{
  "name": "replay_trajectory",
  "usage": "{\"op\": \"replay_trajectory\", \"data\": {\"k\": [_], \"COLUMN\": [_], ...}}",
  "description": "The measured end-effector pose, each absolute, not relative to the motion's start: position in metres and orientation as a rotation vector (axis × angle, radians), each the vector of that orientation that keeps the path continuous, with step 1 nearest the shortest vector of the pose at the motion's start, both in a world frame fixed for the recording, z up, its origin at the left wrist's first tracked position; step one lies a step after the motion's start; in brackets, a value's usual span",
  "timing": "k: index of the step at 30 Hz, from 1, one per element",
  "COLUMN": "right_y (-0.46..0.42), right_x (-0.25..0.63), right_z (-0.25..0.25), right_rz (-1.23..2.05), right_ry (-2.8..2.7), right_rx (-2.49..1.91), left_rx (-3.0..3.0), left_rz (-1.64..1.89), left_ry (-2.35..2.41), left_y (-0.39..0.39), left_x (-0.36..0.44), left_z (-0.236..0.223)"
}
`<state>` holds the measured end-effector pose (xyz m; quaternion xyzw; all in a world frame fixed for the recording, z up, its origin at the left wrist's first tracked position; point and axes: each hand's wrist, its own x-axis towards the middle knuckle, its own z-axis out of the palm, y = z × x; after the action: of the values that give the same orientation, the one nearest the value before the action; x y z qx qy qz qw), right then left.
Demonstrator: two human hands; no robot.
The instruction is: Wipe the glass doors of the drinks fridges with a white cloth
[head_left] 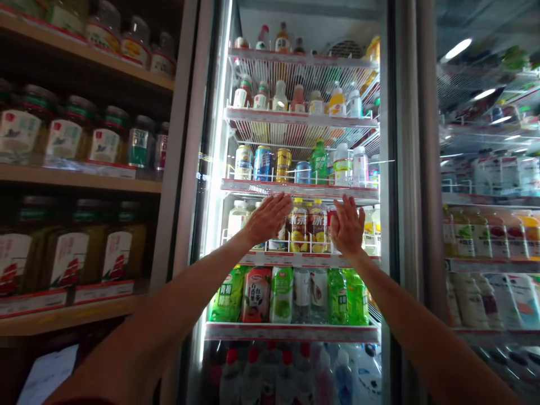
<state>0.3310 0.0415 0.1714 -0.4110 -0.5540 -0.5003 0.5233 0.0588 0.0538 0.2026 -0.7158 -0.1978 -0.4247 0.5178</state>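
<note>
Both my arms reach forward to a lit drinks fridge (392, 169). My left hand (268, 218) is flat and open, fingers stretched up and to the right, in front of the middle shelf (295, 260). My right hand (347, 226) is open too, fingers spread upward, at the same height. Between them stand bottles with yellow caps and fruit labels (309, 226). Neither hand holds anything. Whether the palms press on glass or reach inside, I cannot tell.
Cans and bottles fill the shelf above (295, 188). Green and red bottles (257, 293) stand on the shelf below. Wooden shelves with jars (80, 138) run along the left. A second fridge door (489, 225) with cartons is on the right.
</note>
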Motion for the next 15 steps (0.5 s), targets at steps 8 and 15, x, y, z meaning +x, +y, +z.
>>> {"op": "replay_trajectory", "data": {"k": [8, 15], "right_y": [0.043, 0.042], "right_x": [0.330, 0.331], "right_z": [0.171, 0.171], "right_rz": [-1.175, -1.198], "right_ry": [-1.313, -1.307], "right_rx": [-0.994, -0.985], "left_rx": [-1.452, -1.616], "left_rz": [-1.451, -1.232], "left_ry": [-0.660, -0.540], "left_y": [0.054, 0.054], "left_x": [0.034, 0.038], "left_z": [0.220, 0.212]}}
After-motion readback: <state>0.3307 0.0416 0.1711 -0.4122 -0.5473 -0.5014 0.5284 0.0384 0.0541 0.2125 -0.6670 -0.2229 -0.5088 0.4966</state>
